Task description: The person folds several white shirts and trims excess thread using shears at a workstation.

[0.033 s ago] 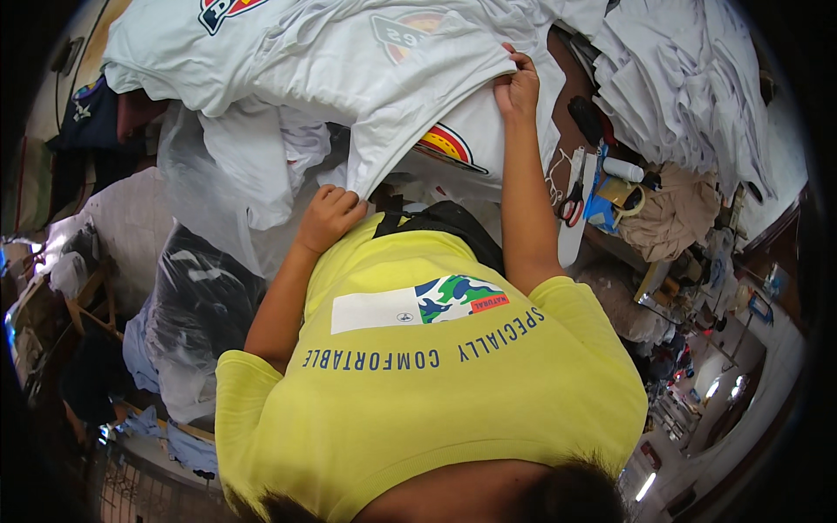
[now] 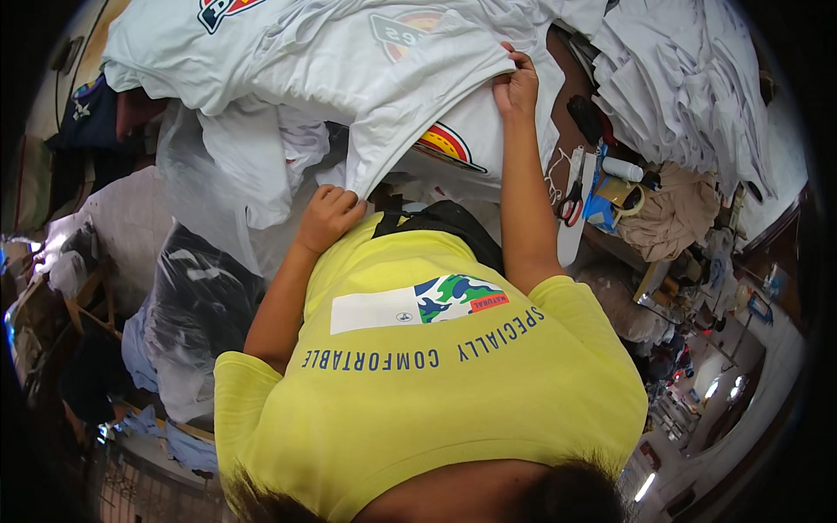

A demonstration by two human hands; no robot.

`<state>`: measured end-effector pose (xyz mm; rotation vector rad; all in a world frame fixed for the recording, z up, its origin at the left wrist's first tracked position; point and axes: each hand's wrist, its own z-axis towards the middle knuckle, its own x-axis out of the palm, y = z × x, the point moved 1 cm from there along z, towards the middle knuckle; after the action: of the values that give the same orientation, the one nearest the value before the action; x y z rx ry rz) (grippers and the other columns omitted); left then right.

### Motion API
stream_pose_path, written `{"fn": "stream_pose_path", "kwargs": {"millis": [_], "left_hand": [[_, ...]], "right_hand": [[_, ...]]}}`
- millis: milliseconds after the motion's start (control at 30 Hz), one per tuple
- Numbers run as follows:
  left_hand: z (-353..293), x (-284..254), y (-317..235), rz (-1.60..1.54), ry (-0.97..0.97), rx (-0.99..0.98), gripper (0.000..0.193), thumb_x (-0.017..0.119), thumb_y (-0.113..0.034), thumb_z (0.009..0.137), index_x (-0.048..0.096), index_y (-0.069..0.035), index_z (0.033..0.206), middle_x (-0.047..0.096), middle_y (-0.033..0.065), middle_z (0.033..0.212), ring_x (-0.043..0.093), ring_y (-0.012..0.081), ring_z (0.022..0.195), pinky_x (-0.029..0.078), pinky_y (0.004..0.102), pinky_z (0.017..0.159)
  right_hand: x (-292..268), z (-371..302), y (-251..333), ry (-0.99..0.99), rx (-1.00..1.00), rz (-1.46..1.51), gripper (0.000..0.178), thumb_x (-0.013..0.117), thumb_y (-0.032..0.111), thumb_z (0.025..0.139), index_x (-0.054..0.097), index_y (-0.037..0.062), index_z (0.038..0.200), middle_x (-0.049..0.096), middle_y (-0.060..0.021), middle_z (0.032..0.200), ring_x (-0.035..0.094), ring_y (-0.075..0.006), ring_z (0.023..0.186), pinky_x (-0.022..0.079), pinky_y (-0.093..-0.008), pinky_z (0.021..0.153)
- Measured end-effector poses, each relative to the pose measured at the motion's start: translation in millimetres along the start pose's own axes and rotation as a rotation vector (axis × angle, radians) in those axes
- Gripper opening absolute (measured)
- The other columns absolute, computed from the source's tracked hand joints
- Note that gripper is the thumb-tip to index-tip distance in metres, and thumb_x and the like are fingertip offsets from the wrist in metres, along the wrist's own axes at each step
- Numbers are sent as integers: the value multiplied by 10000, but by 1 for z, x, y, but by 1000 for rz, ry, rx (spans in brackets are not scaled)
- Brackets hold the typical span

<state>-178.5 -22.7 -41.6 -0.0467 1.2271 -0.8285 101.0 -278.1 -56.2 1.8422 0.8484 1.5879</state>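
Observation:
A white T-shirt point(image 2: 340, 83) lies spread across the work surface, its edge stretched between my two hands. My left hand point(image 2: 331, 216) is closed on the near corner of the cloth, close to my waist. Farther off and to the right, my right hand point(image 2: 518, 84) pinches the same edge between thumb and fingers. Through the cloth shows a faint oval print. Beneath the lifted edge lies another white shirt point(image 2: 488, 131) with a red, yellow and black print, partly covered.
White garments point(image 2: 680, 87) are heaped at the far right. Nearer sit red-handled scissors point(image 2: 571, 207), a tape roll point(image 2: 629, 202), a white spray can point(image 2: 622, 169) and beige cloth point(image 2: 676, 213). Clear plastic point(image 2: 196, 174) hangs at the left, above a plastic-wrapped dark bundle point(image 2: 196, 305).

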Motion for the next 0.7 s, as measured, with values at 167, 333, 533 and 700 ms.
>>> {"fn": "stream_pose_path", "kwargs": {"millis": [167, 333, 533, 700], "left_hand": [[-2, -1, -7, 17, -16, -16, 135, 570, -79, 658, 592, -69, 791, 487, 35, 682, 502, 185, 647, 410, 319, 649], [-6, -1, -11, -36, -93, -110, 186, 609, -23, 618, 581, -66, 796, 501, 59, 713, 510, 215, 663, 424, 317, 654], [-15, -2, 11, -799, -589, -734, 187, 648, -5, 754, 514, -39, 880, 528, 26, 801, 501, 108, 737, 401, 180, 675], [-16, -36, 73, -657, -861, -1010, 194, 641, -40, 776, 509, -30, 917, 535, 22, 884, 493, 81, 769, 415, 200, 671]], "right_hand": [[-2, 2, -1, 39, 18, -5, 274, 431, -214, 676, 533, 11, 794, 577, -162, 1046, 580, -215, 881, 519, -307, 780], [6, -1, 2, 32, 30, -65, 199, 468, -148, 724, 538, 9, 824, 591, -130, 973, 580, -193, 821, 512, -287, 736], [74, 6, 14, 236, 11, -479, 128, 561, 58, 817, 556, 4, 933, 580, -67, 854, 576, -158, 768, 481, -291, 715], [132, -2, 19, 451, -271, -519, 282, 511, 63, 849, 478, -11, 1120, 576, -102, 1073, 557, -218, 997, 432, -334, 857]]}}
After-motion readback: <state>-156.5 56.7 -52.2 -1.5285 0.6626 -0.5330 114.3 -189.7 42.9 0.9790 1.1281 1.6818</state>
